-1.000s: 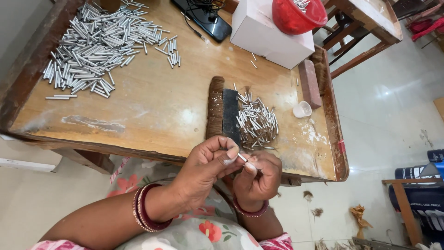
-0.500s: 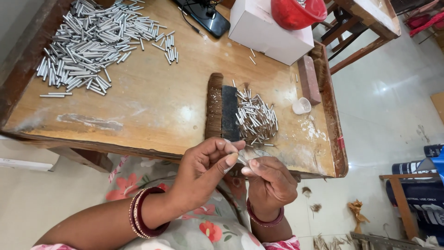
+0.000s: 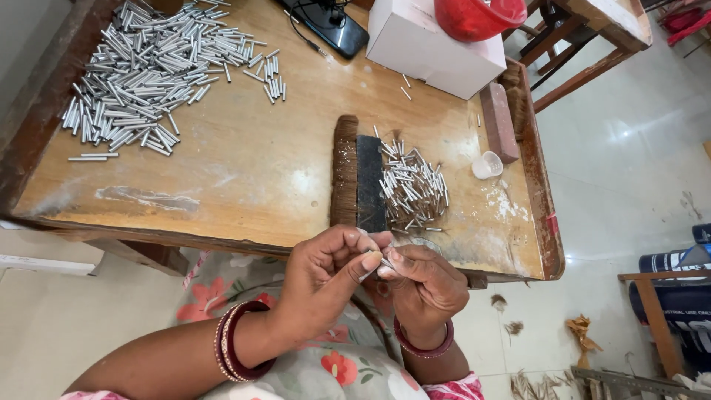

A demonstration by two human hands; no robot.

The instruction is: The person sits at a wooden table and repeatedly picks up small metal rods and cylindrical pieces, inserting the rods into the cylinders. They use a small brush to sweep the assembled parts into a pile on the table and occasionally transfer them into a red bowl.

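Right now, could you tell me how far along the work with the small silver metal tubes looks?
Possibly done: the large heap of silver metal tubes at the far left of the wooden table. In hand: the left hand and right hand pinch one small piece together. Left, seemingly: the smaller pile of short tubes beside the dark brush.

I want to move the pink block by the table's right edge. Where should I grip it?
Grip the pink block across its two long sides near the middle, coming from above: it lies flat with both sides free, the small cup just beyond one end.
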